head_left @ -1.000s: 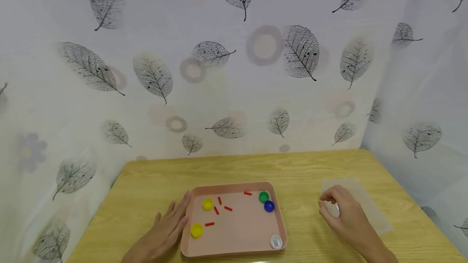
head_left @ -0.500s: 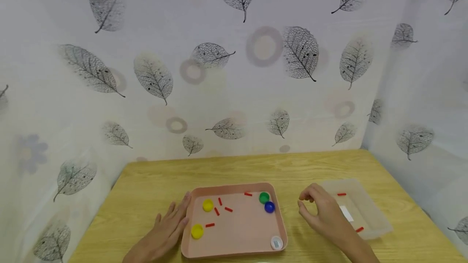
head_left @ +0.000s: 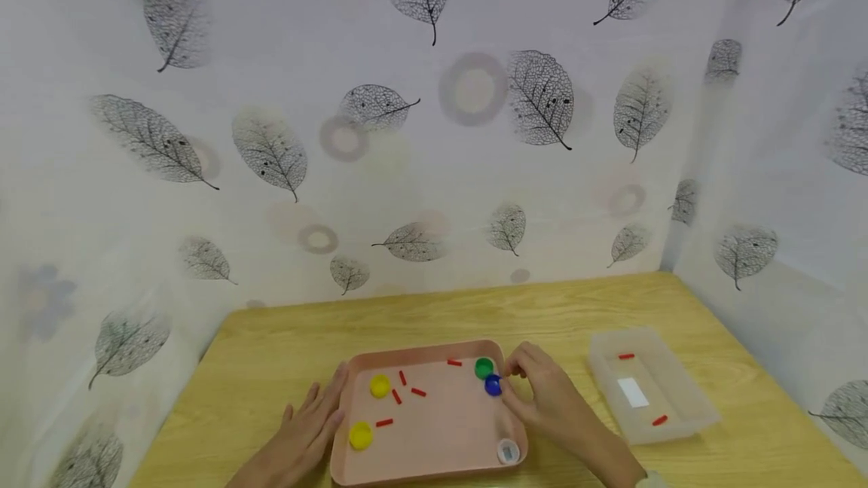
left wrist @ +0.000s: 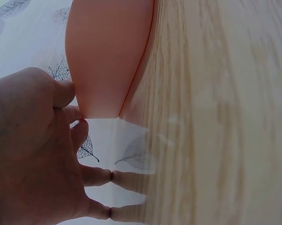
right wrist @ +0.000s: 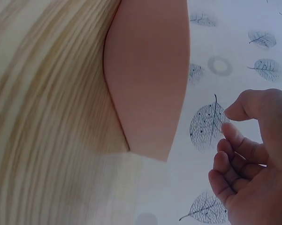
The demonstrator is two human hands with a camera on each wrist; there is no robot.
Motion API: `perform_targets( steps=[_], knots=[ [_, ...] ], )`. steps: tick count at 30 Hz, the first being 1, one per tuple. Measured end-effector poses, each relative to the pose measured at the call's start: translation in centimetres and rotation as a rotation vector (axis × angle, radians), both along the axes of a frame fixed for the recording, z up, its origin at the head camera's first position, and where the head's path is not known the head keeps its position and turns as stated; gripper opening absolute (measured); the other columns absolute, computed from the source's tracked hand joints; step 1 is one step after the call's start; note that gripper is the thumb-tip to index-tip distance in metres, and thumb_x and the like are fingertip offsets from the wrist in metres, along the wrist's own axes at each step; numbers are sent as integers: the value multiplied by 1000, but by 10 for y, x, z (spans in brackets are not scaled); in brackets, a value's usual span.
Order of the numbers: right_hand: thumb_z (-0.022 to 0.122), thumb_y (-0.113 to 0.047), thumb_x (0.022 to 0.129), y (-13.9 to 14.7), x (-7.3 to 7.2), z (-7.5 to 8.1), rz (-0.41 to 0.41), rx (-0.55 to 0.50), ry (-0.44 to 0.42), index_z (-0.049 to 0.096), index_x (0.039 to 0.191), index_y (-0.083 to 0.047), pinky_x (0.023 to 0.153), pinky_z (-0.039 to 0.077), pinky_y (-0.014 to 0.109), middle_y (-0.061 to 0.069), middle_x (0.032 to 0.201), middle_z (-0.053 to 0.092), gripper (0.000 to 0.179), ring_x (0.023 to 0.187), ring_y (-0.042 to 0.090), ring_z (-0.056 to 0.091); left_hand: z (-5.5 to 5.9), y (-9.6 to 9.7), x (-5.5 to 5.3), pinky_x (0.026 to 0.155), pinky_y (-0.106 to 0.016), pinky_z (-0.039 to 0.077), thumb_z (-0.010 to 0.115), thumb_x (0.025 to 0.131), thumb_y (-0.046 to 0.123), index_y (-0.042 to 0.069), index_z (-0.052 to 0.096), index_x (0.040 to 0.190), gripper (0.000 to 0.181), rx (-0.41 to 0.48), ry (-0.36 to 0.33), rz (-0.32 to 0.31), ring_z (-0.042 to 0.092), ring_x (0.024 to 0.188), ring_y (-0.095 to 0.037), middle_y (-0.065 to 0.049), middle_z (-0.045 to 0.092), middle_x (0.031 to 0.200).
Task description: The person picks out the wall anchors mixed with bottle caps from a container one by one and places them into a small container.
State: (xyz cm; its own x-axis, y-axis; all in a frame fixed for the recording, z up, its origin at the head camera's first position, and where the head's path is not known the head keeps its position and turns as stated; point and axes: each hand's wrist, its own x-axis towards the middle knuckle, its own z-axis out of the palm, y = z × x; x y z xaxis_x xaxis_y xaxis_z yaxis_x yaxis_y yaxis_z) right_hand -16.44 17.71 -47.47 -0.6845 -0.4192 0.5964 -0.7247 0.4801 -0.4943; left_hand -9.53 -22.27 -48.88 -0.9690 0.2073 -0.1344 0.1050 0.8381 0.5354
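Observation:
A pink tray (head_left: 434,450) stands on the wooden table. My left hand (head_left: 305,428) lies along its left rim, fingers straight; in the left wrist view the left hand (left wrist: 42,150) touches the tray's wall. My right hand (head_left: 542,394) hovers over the right rim, thumb and index close together beside a blue round cap (head_left: 493,385); nothing shows between them. In the right wrist view the right hand (right wrist: 258,150) is loosely curled beside the tray wall (right wrist: 145,70). A green cap (head_left: 484,368) touches the blue one. Several red sticks (head_left: 384,422) lie in the tray.
Two yellow caps (head_left: 361,435) sit at the tray's left, and a white cap (head_left: 508,451) in its near right corner. Right of the tray stands a translucent box (head_left: 685,386) holding two red sticks (head_left: 660,420) and a white label (head_left: 634,392). A leaf-patterned curtain (head_left: 407,172) closes the back.
My right hand has moved left from above the translucent box to the tray's right rim, uncovering the red sticks in the box. The left hand stays on the left rim. The head view has shifted slightly.

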Motion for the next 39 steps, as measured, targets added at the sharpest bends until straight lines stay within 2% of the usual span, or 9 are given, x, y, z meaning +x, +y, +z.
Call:
perform_targets(
  steps=[6,12,19,23,27,32,39],
  knots=[
    [78,3,81,-19,1,2,72,-15,-45,61,89,-14,64,54,26,-2,89,56,26,78,11,54,2,0,1,101,-88,4,28,113,44,30,1,167,62,1,3,-9,14,149,-55,-2,6,171],
    [76,1,81,-36,1,1,94,-28,-12,61,90,-14,62,53,23,-5,91,55,23,79,4,48,1,0,0,101,-88,4,30,113,45,31,3,167,61,-2,12,-1,15,149,-54,0,8,170],
    [79,-2,83,-51,2,-4,126,-9,-15,59,94,-13,72,53,23,-5,92,53,25,85,9,53,2,0,-1,101,-88,4,30,113,45,31,3,167,61,3,7,-5,15,150,-54,-1,9,171],
    [79,-4,83,-61,5,-8,127,14,-32,59,94,-13,73,50,21,-6,92,54,24,85,11,52,3,-1,0,102,-88,3,29,113,45,31,2,167,61,8,-3,-9,14,150,-54,-2,8,171],
    [78,-8,86,-72,9,-10,108,42,-94,61,95,-15,76,51,21,-8,94,54,21,86,10,54,3,-1,0,102,-88,4,29,113,44,31,2,167,61,11,4,-15,13,150,-54,-2,8,171],
    [75,-13,91,-85,13,-10,122,74,-201,63,98,-17,79,53,21,-10,98,55,15,89,8,56,3,-1,-1,101,-88,2,29,113,43,30,2,167,61,22,10,-20,12,150,-54,-2,8,171],
    [73,-10,93,-104,17,-12,222,1,-317,63,99,-15,80,53,21,-5,97,59,13,90,6,55,1,-1,-1,100,-89,-1,29,113,43,30,1,167,62,44,-12,-18,10,150,-53,1,5,170]
  ],
)
